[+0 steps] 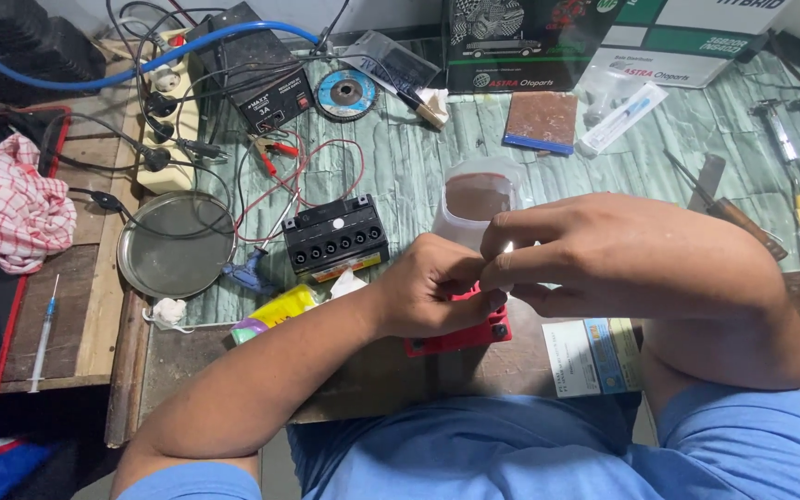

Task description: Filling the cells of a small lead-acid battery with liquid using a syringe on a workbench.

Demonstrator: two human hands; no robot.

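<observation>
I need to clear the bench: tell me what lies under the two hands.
A red block shows beneath the left hand and right hand; most of it is covered. Whatever small piece the fingers pinch is hidden.

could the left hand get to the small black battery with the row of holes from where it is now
Probably yes. The black battery sits on the table just beyond and left of the left hand, with only a scrap of white paper and thin red wires near it. Both hands are pinching a small item, so the left would have to let go.
</observation>
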